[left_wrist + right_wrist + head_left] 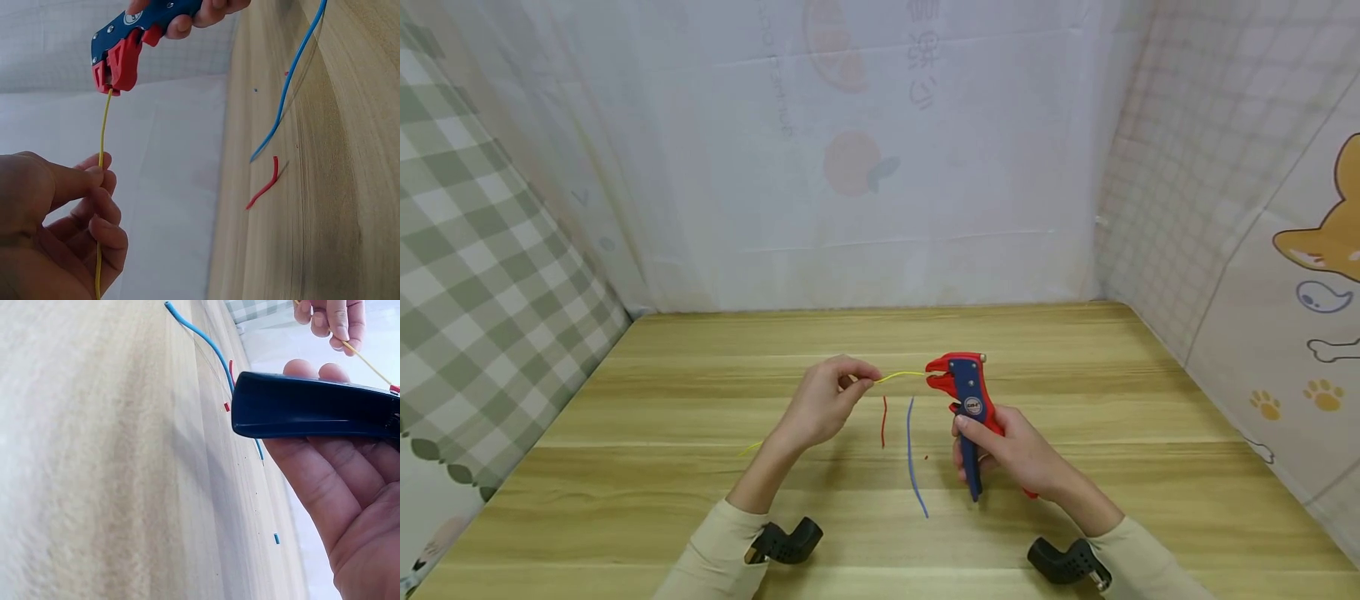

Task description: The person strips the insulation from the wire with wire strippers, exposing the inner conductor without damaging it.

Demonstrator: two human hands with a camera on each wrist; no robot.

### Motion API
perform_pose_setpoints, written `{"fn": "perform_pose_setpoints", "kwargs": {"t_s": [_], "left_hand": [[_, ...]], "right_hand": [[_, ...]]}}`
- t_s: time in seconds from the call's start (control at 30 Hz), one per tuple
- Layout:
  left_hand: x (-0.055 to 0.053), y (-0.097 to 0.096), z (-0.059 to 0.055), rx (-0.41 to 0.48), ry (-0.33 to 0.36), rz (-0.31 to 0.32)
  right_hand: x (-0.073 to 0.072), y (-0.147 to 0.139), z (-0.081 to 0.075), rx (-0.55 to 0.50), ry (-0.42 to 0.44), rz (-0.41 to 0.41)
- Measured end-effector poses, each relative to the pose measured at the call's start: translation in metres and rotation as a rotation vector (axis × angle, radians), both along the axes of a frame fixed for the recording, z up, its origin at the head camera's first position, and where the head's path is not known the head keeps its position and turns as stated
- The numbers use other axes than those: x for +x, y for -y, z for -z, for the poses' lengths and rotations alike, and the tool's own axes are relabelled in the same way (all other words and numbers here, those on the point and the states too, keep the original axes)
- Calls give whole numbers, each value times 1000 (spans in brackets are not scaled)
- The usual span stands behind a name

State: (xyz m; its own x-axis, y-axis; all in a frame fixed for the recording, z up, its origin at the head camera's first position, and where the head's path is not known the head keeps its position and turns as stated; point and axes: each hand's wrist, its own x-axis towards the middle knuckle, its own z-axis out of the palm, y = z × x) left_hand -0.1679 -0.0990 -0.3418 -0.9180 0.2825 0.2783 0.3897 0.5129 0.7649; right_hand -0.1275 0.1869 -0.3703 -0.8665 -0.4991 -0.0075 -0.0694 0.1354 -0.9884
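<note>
My left hand (pixel 827 398) pinches a yellow wire (pixel 901 373) between thumb and forefinger. The wire's tail runs down past the curled fingers in the left wrist view. In my right hand (pixel 1009 450) is a wire stripper (pixel 972 385) with red jaws and a dark blue body, gripped by its handles. The yellow wire's far end meets the stripper's jaw opening; how deep it sits inside is hidden. On the table below lie a short red wire (pixel 883 422) and a longer, curved blue wire (pixel 914 467).
A tiny red offcut (pixel 227 407) and a tiny blue offcut (pixel 277 538) lie on the wooden table (pixel 625 500). A white cloth (pixel 700 167) hangs behind the table. A green checked cloth (pixel 482 217) borders the left, a printed cloth (pixel 1240 317) the right.
</note>
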Motion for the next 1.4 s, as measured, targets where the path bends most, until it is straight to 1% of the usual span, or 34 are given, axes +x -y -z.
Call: {"fn": "perform_pose_setpoints", "kwargs": {"t_s": [0.27,0.37,0.53,0.77,1.07,1.4], "left_hand": [[0,-2,2,-11,-17,42],[1,-2,2,-19,-16,62],[3,-4,1,-10,8,91],[3,-5,0,-14,15,93],[3,-4,0,1,47,94],[3,-4,0,7,69,89]], "right_hand": [[0,2,1,20,-28,-20],[0,2,2,9,-35,-31],[0,3,3,-31,-36,-56],[1,3,4,-63,-8,-95],[0,4,5,-47,-15,-51],[0,3,6,-63,-16,-61]]}}
